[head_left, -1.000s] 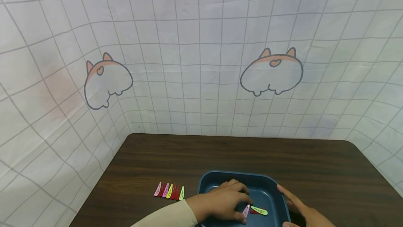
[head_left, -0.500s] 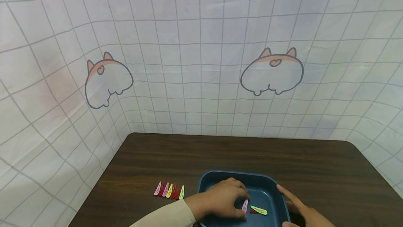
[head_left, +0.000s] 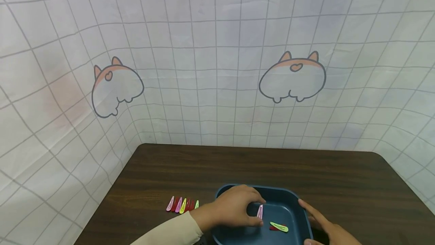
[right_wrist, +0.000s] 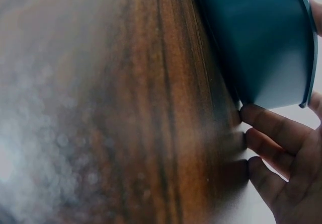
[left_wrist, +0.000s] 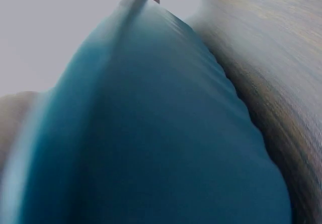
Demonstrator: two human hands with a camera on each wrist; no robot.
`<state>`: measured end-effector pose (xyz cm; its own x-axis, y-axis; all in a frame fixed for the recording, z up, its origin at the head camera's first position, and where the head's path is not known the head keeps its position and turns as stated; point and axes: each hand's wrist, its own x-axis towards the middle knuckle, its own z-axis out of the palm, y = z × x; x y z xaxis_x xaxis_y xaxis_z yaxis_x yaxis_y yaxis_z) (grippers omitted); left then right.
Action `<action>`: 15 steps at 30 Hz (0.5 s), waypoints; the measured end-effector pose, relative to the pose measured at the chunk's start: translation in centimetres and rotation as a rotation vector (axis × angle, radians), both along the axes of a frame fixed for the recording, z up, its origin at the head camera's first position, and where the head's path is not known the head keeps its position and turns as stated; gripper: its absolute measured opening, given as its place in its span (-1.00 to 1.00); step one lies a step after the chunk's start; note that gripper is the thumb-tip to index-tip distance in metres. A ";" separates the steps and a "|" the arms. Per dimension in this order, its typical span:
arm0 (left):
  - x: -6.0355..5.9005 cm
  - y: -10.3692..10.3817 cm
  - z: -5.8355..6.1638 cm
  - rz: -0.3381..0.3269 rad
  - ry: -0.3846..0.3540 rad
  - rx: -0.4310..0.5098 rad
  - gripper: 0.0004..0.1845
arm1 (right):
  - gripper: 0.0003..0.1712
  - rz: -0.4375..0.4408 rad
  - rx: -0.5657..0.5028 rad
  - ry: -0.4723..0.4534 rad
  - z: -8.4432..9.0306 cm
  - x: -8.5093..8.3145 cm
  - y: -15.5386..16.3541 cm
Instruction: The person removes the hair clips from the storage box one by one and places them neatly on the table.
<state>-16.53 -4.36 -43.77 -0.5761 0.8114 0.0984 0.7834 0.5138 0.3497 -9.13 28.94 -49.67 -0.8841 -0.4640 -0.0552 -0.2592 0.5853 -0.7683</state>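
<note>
In the head view, my left hand is over the left half of a blue tray. It pinches a pink hair clip between fingertips and thumb. Right of it, a light green hair clip lies across a red one on the tray floor. My right hand holds the tray's right rim, and the right wrist view has several fingers low by the outer wall, near the tabletop. The left wrist view is mostly filled by the tray's outer wall.
A row of pink, red, yellow and green hair clips lies left of the tray, its right end partly behind the left wrist. The dark wooden table meets a white grid-patterned curtain at the back and sides.
My left hand has moved left and slightly away from me, drawing the pink hair clip along, and its wrist now covers part of the clip row. The right hand stays at the rim.
</note>
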 end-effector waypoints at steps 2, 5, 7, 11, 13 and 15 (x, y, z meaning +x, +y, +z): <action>0.0 -0.3 0.2 0.006 0.007 0.006 -0.48 | 0.04 0.001 0.007 0.004 0.0 0.0 0.0; -0.1 -0.9 0.5 0.002 0.052 0.020 -0.48 | 0.04 0.005 0.010 0.011 0.0 0.1 0.1; 0.0 -1.2 0.8 0.006 0.072 0.029 -0.49 | 0.03 0.009 0.003 0.011 -0.1 0.1 0.2; 0.1 -2.1 1.3 0.038 0.072 0.044 -0.49 | 0.02 0.011 -0.012 0.006 0.0 0.2 0.1; 0.1 -2.6 1.6 0.060 0.067 0.049 -0.49 | 0.02 0.012 -0.013 0.012 0.0 0.2 0.1; 0.1 -3.1 1.8 0.079 0.068 0.052 -0.49 | 0.01 0.011 -0.013 0.018 0.1 0.2 0.0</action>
<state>-16.40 -7.46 -42.00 -0.6283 0.7568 0.1806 0.7643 0.5570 0.3249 -8.94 28.98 -49.60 -0.8797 -0.4744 -0.0335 -0.2792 0.5722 -0.7711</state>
